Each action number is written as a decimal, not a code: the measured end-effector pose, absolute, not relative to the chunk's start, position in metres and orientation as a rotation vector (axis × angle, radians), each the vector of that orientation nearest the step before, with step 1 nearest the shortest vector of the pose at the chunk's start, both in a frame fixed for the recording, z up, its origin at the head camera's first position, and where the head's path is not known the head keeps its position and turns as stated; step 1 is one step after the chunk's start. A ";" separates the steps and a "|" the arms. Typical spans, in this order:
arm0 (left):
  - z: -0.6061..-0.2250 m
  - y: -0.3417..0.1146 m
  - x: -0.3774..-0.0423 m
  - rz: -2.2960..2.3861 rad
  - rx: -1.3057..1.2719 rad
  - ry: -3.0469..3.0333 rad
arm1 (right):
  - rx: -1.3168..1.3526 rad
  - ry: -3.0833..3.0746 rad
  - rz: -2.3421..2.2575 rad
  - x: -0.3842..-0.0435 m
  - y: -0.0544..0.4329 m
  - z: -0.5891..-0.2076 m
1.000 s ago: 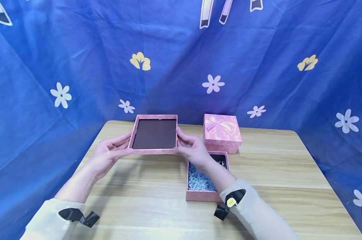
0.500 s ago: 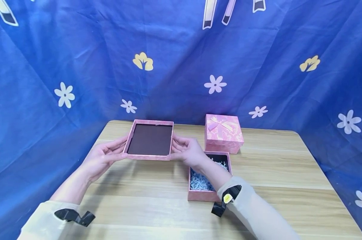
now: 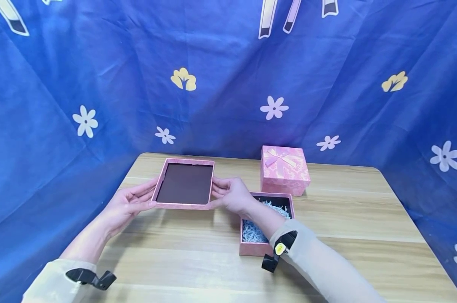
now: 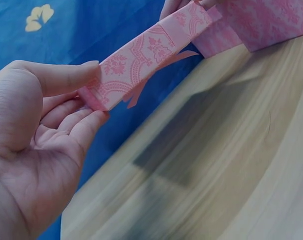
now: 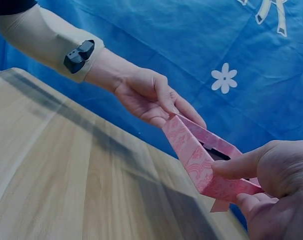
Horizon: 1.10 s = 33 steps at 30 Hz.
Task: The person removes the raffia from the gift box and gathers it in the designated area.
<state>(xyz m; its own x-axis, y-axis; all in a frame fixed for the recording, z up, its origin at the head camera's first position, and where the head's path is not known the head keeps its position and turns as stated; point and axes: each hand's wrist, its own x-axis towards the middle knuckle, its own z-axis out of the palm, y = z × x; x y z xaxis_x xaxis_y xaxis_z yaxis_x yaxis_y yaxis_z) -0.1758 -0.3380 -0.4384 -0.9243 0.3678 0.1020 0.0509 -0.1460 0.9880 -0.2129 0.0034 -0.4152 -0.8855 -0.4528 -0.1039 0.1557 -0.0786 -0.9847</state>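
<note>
Lid [image 3: 184, 183], pink with a brown inside facing up, is held just above the far left of the table [image 3: 198, 256], left of the open box [image 3: 251, 248]. Left hand [image 3: 128, 204] and right hand [image 3: 232, 195] each have a grip pinched on opposite rims. Best kept level, with even pressure, and lowered flat.

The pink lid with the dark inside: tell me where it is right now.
In the head view the pink lid is held above the table's far left part, between the left hand and right hand, left of the open box.
</note>
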 end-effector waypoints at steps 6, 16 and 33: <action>-0.446 -0.347 -0.176 2.180 0.505 1.886 | -0.300 1.842 -1.969 -0.215 -0.005 -0.417; -0.463 -0.355 -0.172 2.178 0.458 1.832 | -0.222 1.914 -1.864 -0.215 -0.017 -0.424; -0.489 -0.361 -0.148 2.084 0.354 1.923 | -0.220 1.981 -1.685 -0.207 -0.023 -0.430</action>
<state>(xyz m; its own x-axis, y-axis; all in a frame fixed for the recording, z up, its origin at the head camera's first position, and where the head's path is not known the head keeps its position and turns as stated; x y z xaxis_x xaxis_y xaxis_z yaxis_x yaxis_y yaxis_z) -0.1482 -0.3615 -0.4886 -0.9298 0.3679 -0.0120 -0.0415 -0.0723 0.9965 -0.2065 -0.0227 -0.4297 -0.8487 -0.4465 -0.2836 0.2083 0.2108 -0.9551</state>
